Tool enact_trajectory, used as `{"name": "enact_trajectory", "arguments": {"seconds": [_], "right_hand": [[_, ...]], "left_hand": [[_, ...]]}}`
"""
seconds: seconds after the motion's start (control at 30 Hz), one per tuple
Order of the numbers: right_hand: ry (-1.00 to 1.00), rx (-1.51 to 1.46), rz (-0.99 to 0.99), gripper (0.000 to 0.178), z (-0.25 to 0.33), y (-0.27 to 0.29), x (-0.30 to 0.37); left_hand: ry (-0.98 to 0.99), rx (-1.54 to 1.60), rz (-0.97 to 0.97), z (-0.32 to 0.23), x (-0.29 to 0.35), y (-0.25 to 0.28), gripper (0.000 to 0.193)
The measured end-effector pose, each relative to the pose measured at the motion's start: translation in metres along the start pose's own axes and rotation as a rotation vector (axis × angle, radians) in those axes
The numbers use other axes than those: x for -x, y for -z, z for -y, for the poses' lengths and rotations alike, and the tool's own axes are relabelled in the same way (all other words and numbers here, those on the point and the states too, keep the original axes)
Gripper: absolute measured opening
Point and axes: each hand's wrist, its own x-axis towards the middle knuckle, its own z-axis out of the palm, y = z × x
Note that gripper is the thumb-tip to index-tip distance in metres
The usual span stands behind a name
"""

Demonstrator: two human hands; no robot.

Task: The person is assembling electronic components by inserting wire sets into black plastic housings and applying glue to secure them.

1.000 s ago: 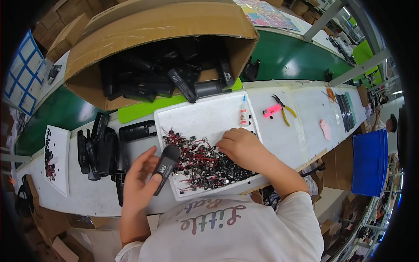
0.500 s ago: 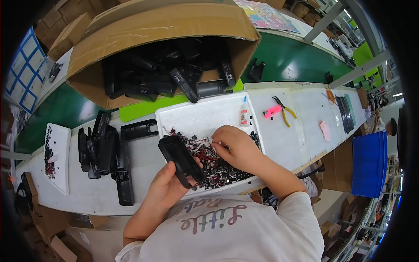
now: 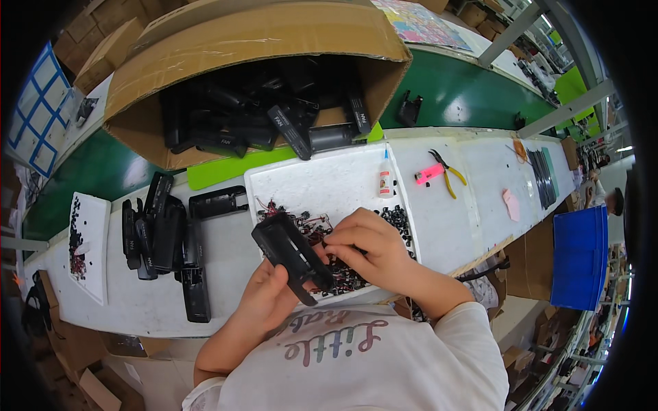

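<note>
My left hand (image 3: 269, 293) grips a long black plastic housing (image 3: 282, 248), its hollow side facing up and to the right. Close to the housing's right edge, the thumb and fingers of my right hand (image 3: 370, 246) are pinched together on something too small to make out. Both hands are over the near part of a white foam tray (image 3: 308, 183). Small electronic parts with red and black wires (image 3: 348, 279) are heaped in that tray, partly hidden under my hands. A small white glue bottle (image 3: 385, 183) with a blue tip is in the tray's far right corner.
A tipped carton (image 3: 260, 42) full of black housings (image 3: 289, 130) opens toward me. More housings (image 3: 168, 236) are piled at left, beside a narrow foam tray (image 3: 100, 257). Yellow-handled pliers (image 3: 449, 177) and a pink lighter (image 3: 430, 174) lie at right; a blue bin (image 3: 579, 253) is beyond the bench.
My right hand has moved down and slightly right while staying pinched, from over the parts heap to beside the housing. The housing has shifted slightly right and turned in my left hand.
</note>
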Motion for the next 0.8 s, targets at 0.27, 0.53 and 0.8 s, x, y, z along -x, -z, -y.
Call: {"name": "enact_trajectory", "arguments": {"seconds": [0.27, 0.53, 0.8], "right_hand": [[0.008, 0.133, 0.238, 0.016, 0.011, 0.018, -0.008], [0.691, -0.099, 0.385, 0.031, 0.094, 0.042, -0.006], [0.571, -0.426, 0.212, 0.01, 0.113, 0.01, -0.01]], "left_hand": [[-0.023, -0.235, 0.01, 0.003, 0.003, -0.001, 0.059], [-0.156, -0.127, 0.027, -0.006, -0.004, 0.001, 0.054], [-0.206, -0.057, 0.037, -0.005, -0.005, -0.005, 0.053]]}}
